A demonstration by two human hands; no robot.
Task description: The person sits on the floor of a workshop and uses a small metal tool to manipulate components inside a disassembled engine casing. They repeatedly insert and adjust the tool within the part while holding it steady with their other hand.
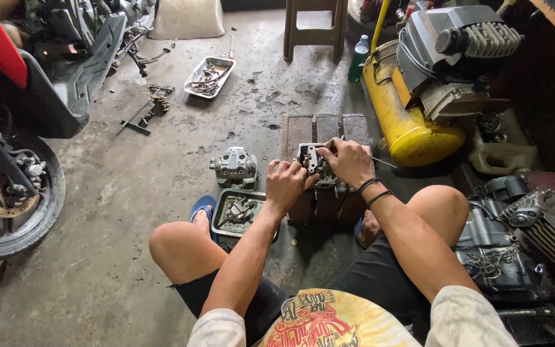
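While a motorcycle's front wheel (9, 193) stands at the far left and a metal tray of small parts (209, 76) lies on the concrete floor (130, 193), a grey engine cover (234, 167) sits just left of a low wooden stool (303, 128). The left hand (285, 184) is closed around the near side of a metal cylinder head (313, 160) resting on that stool, and the right hand (348, 160) grips its far side, fingers curled over the top, with a thin rod (383, 162) sticking out beside it. A yellow air compressor (406, 122) lies to the right.

Soft, even daylight from above-left, faint shadows, sharp focus, slight wide-angle bowing at edges.
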